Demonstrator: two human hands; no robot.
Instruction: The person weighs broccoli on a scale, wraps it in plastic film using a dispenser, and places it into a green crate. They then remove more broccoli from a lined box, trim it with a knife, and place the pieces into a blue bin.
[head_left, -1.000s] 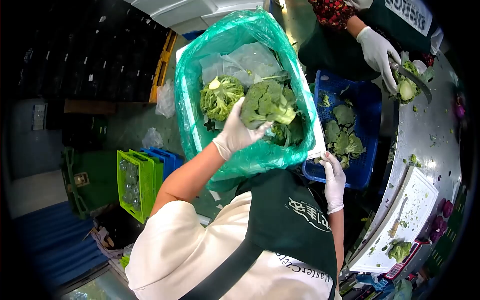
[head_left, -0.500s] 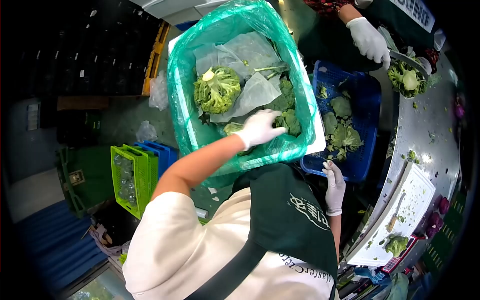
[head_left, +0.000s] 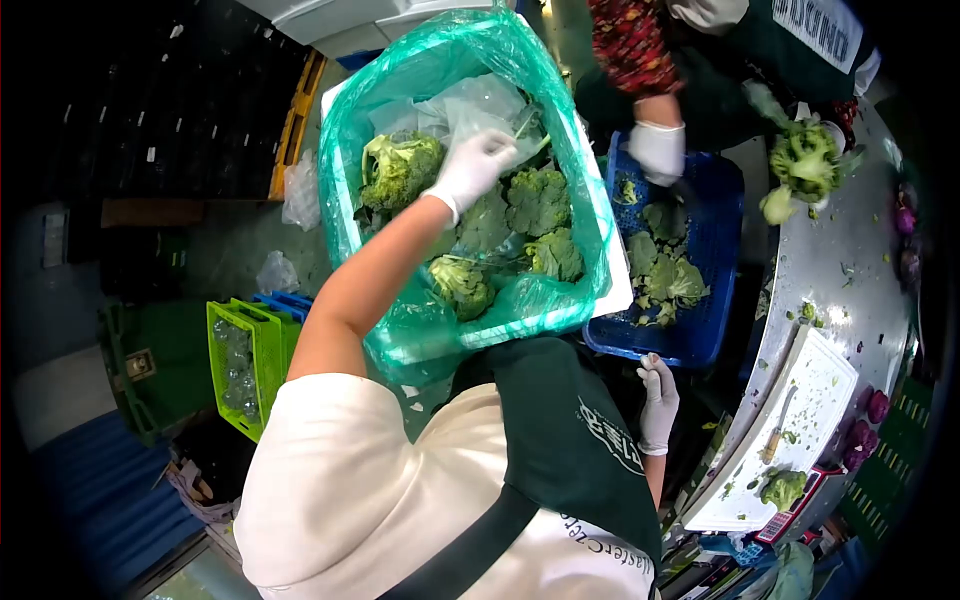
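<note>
My left hand (head_left: 478, 172), in a white glove, reaches into a box lined with a green plastic bag (head_left: 345, 210). Its fingers pinch a translucent sheet (head_left: 465, 105) bunched at the box's far end. Several broccoli heads lie exposed in the box: a pale-stemmed one (head_left: 400, 170) left of my hand, a dark green one (head_left: 538, 200) to its right, and another (head_left: 460, 287) at the near side. My right hand (head_left: 658, 408), also gloved, hangs by the near rim of a blue crate (head_left: 728, 270). Its fingers are curled together; whatever is in them is too small to make out.
Leaves and trimmings (head_left: 670, 280) lie in the blue crate. A co-worker's gloved hand (head_left: 657, 152) is blurred above it, near a broccoli head (head_left: 805, 160). On the metal table (head_left: 850, 250) rests a white cutting board (head_left: 740, 480). A green crate (head_left: 240, 370) stands left.
My left hand has moved from the near side toward the far end, drawing the sheet back and uncovering broccoli. The co-worker's knife hand has dropped over the blue crate. My right hand stays low.
</note>
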